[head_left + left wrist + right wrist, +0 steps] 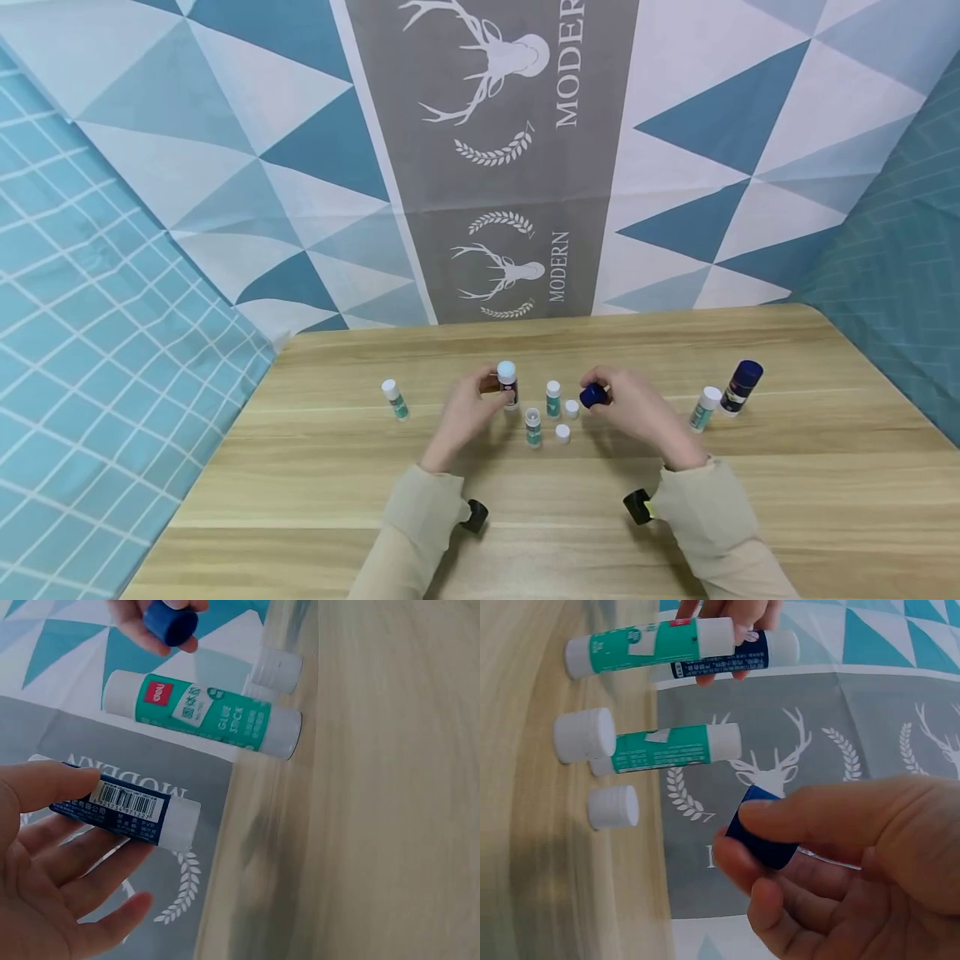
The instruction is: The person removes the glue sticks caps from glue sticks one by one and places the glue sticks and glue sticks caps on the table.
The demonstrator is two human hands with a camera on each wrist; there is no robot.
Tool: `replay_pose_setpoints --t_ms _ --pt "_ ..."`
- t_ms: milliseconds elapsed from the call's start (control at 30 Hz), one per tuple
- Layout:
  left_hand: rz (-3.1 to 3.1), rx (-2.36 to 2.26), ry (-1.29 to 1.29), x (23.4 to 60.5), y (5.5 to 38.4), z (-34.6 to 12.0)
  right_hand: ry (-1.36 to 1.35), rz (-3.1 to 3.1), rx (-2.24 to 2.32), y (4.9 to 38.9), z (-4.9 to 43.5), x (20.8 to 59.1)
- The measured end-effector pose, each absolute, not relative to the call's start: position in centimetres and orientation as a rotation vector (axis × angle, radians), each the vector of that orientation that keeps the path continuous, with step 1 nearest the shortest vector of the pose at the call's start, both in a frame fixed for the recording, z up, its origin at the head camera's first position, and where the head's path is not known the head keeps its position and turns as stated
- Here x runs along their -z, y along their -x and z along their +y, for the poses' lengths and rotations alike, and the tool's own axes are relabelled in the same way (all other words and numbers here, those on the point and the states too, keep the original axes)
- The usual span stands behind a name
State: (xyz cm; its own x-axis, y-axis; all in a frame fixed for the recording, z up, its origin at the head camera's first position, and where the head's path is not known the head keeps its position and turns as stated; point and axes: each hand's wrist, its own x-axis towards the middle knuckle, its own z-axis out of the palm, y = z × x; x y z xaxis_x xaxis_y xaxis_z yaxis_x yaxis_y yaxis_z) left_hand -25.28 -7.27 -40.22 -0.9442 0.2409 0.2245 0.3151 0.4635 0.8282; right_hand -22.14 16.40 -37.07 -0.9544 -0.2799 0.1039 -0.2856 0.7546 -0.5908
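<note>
My left hand [467, 412] grips a navy glue stick [124, 806] with thumb and fingers. It stands upright, its white upper end bare of a cap. In my right hand [633, 406], thumb and fingers pinch a navy cap [763, 829], apart from the stick. Between the hands stand two green glue sticks, a nearer one [533, 429] without a cap and a farther one [553, 402] with a white top. Beside them on the table are two white caps, one farther back [572, 408] and one nearer [562, 433].
A green glue stick [396, 400] with a white cap stands at the left of the wooden table [300, 483]. To the right are another green glue stick [703, 410] and a navy-capped one [741, 388]. Patterned cloth [510, 183] hangs behind the table.
</note>
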Motion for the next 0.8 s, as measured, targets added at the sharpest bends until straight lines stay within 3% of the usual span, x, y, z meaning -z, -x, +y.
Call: replay_pose_setpoints --t_ms 800 --pt "-2.682 1.561 0.563 41.9 25.5 -5.6 -0.362 -3.14 -0.86 22.6 15.7 39.3"
